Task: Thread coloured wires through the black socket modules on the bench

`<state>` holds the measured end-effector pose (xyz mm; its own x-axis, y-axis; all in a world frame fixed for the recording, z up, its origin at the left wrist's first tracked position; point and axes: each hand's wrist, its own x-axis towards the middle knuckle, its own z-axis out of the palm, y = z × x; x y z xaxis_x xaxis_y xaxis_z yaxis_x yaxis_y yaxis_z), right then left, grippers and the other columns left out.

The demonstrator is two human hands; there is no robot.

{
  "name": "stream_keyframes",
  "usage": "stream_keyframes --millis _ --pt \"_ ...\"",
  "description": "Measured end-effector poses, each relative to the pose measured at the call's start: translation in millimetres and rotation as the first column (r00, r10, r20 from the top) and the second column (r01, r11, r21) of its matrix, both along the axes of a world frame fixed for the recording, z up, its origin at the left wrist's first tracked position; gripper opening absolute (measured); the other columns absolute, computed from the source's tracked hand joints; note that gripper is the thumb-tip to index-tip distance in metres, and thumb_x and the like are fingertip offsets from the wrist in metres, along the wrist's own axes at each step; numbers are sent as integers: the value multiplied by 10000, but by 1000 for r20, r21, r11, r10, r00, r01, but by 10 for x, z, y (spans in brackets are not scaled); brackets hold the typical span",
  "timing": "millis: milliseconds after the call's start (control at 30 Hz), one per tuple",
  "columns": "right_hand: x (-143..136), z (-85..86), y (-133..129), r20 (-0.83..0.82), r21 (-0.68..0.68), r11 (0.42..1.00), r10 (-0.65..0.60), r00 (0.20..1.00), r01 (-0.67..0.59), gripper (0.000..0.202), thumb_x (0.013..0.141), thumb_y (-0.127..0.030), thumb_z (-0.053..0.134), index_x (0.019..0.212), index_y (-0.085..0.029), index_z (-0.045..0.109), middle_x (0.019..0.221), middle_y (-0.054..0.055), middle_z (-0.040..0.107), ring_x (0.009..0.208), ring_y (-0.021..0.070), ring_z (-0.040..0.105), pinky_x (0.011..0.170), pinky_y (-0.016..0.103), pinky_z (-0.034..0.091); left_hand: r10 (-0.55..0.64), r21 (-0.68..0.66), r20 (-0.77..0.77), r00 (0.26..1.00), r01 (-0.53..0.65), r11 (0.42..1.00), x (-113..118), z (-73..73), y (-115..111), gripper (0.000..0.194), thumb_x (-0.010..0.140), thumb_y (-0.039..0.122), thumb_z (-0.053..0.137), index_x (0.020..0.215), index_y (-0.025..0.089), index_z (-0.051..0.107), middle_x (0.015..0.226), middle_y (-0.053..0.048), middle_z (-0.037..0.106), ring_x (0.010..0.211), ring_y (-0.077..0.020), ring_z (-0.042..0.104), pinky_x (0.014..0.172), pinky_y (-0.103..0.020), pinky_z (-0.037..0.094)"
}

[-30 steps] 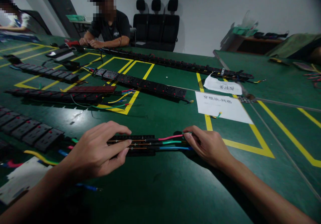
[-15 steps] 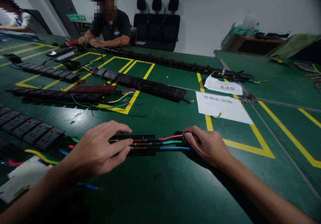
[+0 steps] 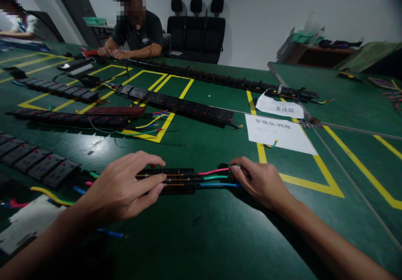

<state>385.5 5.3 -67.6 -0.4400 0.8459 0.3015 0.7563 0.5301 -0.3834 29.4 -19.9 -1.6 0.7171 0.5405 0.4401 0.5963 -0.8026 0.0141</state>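
Observation:
A black strip base lies in front of me with three thin copper-coloured rods along it. Red, green and blue wires run from the rods' right ends. My left hand rests over the strip, fingers apart, fingertips touching the rods. At the far end of the wires my right hand pinches the red wire between thumb and fingers. The ends of the green and blue wires pass beside or under that hand, partly hidden.
Rows of black socket modules lie at the left, with more strips further back. Two paper sheets lie at the right on the green table. Across the table a person sits with both hands on a strip.

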Motion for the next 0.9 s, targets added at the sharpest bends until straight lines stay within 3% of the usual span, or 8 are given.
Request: stream_keyframes --millis 267,533,900 --pt "-4 9 -4 2 -2 1000 2 1000 -2 340 1045 -403 422 1017 -191 685 595 -21 630 469 122 573 496 241 376 -10 -27 24 1000 10 1000 -2 4 -11 164 936 158 588 1065 183 687 1098 -122 654 902 -242 645 721 -411 567" --pt "-12 13 0 1 27 1000 7 1000 -7 340 1045 -400 427 1000 -183 684 584 -24 626 452 116 556 484 235 361 -67 -76 91 994 74 994 18 -15 -35 134 891 119 612 971 189 694 1090 -100 657 916 -215 637 744 -375 555" --pt "-9 5 4 2 29 1000 8 1000 -8 343 1051 -410 419 1000 -194 680 587 -25 626 458 118 567 495 233 368 -59 -92 99 993 68 993 63 43 -61 126 879 107 619 920 173 718 1053 -93 681 870 -201 642 721 -362 556"
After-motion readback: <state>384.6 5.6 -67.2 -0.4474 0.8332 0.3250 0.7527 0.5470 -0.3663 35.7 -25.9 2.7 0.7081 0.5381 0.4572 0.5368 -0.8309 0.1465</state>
